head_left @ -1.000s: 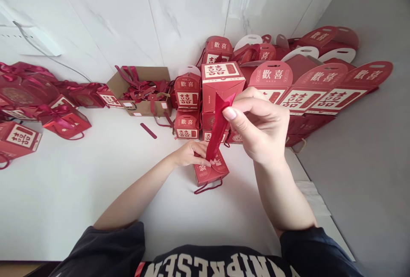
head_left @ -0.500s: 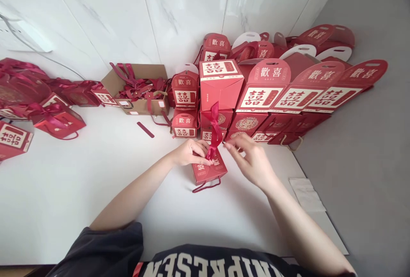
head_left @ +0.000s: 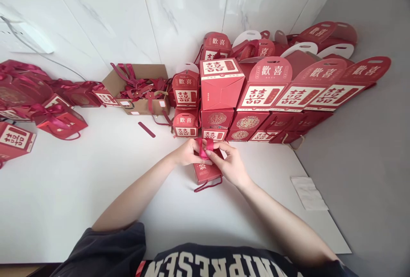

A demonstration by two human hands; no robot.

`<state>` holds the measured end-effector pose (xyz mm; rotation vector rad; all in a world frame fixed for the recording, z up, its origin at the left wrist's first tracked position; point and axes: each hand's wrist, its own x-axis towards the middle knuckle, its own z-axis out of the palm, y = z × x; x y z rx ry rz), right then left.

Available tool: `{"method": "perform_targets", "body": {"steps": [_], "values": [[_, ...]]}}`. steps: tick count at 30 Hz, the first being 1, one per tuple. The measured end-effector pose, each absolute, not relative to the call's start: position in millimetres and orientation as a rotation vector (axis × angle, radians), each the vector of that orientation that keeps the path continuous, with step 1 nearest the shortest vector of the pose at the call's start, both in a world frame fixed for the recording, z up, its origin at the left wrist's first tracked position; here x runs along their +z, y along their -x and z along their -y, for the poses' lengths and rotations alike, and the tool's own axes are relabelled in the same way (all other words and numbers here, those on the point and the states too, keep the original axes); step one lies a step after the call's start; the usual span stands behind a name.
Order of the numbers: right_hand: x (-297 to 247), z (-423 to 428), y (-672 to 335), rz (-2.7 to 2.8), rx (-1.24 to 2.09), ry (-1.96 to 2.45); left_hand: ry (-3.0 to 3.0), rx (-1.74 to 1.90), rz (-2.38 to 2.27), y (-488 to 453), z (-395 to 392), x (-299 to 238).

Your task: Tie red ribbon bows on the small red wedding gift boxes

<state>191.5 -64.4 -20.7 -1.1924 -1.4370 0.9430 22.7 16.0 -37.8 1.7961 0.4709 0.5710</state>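
A small red gift box (head_left: 205, 173) with a cord handle lies on the white table (head_left: 80, 183) in front of me. A dark red ribbon (head_left: 203, 146) sits on top of it. My left hand (head_left: 187, 152) pinches the ribbon from the left. My right hand (head_left: 229, 163) pinches it from the right, fingers curled over the box top. Both hands meet over the box.
Stacked red gift boxes (head_left: 221, 82) and tall handled boxes (head_left: 299, 89) line the back wall. A cardboard carton (head_left: 141, 89) holds several ribbons. More ribboned boxes (head_left: 59, 116) sit at the left. A loose red strip (head_left: 146, 129) lies on the table. Folded white paper (head_left: 309, 193) lies at the right edge.
My right hand came down from holding the ribbon stretched high above the box, let the end go briefly, and now grips the ribbon low at the box top beside my left hand.
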Motion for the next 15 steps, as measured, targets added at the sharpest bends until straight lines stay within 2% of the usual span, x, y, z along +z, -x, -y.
{"method": "perform_targets", "body": {"steps": [5, 7, 11, 15], "values": [[-27, 63, -201, 1.031, 1.144, 1.122, -1.852, 0.587, -0.448, -24, -16, -34], [-25, 63, -206, 0.928, 1.12, 1.092, -1.856, 0.584, -0.448, -24, -15, -31], [-11, 73, -208, 0.994, 0.824, 1.167, -1.866, 0.511, -0.413, -24, -17, -25], [2, 89, -194, 1.435, 0.395, 1.115, -1.841, 0.473, -0.395, -23, -21, -21]]}}
